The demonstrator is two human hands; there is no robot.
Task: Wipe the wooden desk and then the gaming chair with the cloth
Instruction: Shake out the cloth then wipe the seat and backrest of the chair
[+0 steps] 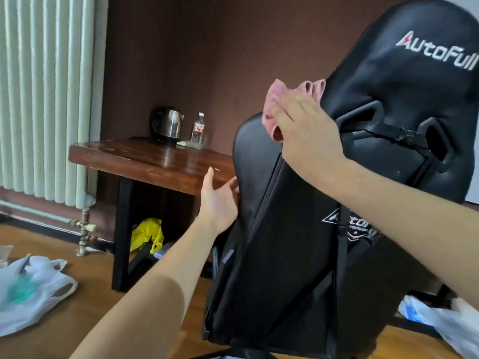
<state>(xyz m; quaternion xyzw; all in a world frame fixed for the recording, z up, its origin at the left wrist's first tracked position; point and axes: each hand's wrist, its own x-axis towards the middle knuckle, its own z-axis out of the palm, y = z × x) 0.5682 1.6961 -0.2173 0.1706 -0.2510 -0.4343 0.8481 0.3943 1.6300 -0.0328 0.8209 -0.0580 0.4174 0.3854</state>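
Your right hand lay flat on the pink cloth, fingers spread and fairly straight, pressing it against the upper back of the black gaming chair just below the headrest, with folds of cloth bunched above your fingertips. Your left hand rested against the chair's left edge, palm toward you and thumb standing up apart, its fingers laid loosely on the edge and not wrapped round it. The chair's back faced you and covered the right end of the wooden desk behind it. On the desk's far side stood a steel kettle and, just beside it, a clear water bottle. A crumpled yellow bag lay on the floor under the desk, a white plastic bag lay on the floor at your left, and another plastic bag lay at the right by the chair's base. A pale ribbed radiator filled the wall at left, with a pipe and valve below it. The headrest read "AutoFull" in white letters with a red bolt through the A. A second logo lower on the back was partly hidden by your right forearm, showing only "Auto", and the small line beneath it was too blurred to read. The bottle's red-and-white label was unreadable too.
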